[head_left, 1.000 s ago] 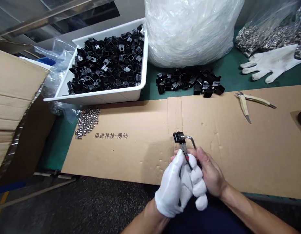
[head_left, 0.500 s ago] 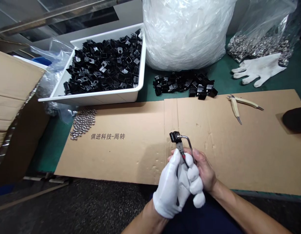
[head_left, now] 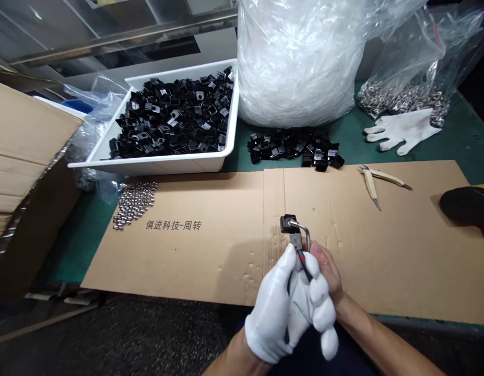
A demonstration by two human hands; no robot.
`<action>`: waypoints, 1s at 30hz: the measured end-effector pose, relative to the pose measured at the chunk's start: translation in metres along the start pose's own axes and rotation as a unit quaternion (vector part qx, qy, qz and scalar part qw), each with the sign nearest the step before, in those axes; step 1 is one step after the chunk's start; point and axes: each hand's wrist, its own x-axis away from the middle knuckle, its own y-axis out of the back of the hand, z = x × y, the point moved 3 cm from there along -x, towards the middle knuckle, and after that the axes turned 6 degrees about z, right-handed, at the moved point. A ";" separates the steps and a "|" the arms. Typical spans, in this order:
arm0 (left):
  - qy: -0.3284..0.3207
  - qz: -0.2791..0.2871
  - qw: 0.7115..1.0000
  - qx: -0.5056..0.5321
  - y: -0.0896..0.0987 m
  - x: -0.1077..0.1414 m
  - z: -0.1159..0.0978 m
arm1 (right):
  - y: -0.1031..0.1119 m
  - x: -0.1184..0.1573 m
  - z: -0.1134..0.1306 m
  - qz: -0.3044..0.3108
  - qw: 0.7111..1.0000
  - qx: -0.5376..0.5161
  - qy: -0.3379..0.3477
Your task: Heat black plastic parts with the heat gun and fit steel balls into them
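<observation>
Left and right hands (head_left: 287,308) (head_left: 326,274) held close together, low in view

Left hand (head_left: 287,308) in a white fabric glove (head_left: 273,318), fingers curled shut; right hand (head_left: 326,274) bare, tucked partly behind it, fingertips hidden. Right forearm (head_left: 367,331) angles in from lower right; left wrist (head_left: 236,355) sits at the bottom edge.

Soft even light, faint shadow under the hands (head_left: 292,308), bowed edges.

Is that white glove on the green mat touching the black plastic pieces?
Apart: the head view shows green mat between the white glove and the black plastic pieces.
</observation>
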 end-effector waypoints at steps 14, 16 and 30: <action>-0.020 -0.072 0.981 -0.178 0.014 0.010 -0.021 | 0.008 0.015 -0.005 -0.062 0.996 0.055 0.044; -0.007 -0.084 0.976 -0.203 0.015 0.012 -0.026 | 0.008 0.017 -0.005 -0.065 0.995 0.072 0.035; 0.056 -0.211 0.843 -0.492 0.025 0.028 -0.052 | 0.024 0.018 0.022 0.007 0.984 0.153 -0.089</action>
